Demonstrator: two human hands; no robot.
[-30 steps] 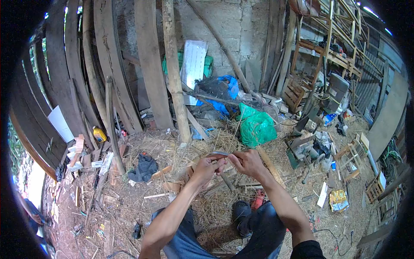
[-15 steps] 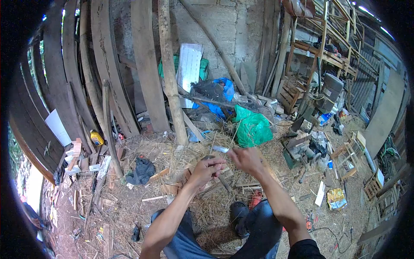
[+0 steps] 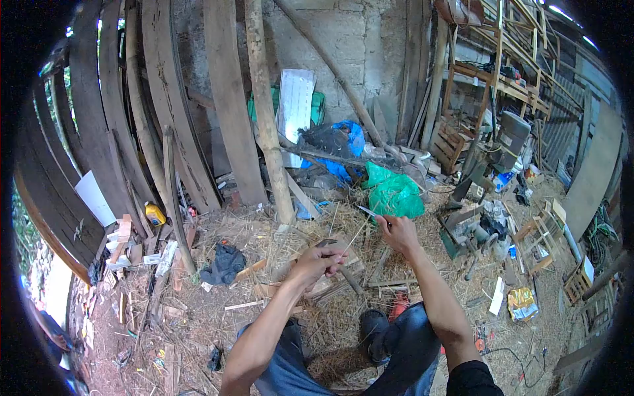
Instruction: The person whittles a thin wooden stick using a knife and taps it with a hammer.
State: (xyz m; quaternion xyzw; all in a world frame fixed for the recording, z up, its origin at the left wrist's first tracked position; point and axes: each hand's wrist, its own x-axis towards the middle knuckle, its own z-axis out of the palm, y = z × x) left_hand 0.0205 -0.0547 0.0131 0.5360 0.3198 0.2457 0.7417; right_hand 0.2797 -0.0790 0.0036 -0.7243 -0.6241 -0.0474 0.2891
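Observation:
In the head view my left hand [image 3: 316, 265] is closed around a thin pale stick [image 3: 357, 235], which slants up to the right out of the fingers. My right hand [image 3: 399, 233], apart from it on the right, is closed on a knife [image 3: 366, 210]. The knife's narrow blade points up and left, near the stick's upper end; its handle is hidden in my fist. Below the hands are my knees in blue trousers [image 3: 413, 343] and a dark shoe [image 3: 374, 327].
A green plastic bag [image 3: 396, 195] lies beyond my right hand. Wood scraps and straw cover the ground. A wooden post [image 3: 265, 112] stands ahead, and a black cloth or bag [image 3: 223, 264] lies to the left. A yellow bottle [image 3: 154, 214] stands by the planks.
My right hand has moved right with the knife, away from my left hand, and more of the stick shows. The left hand keeps its grip; the whole view has shifted slightly.

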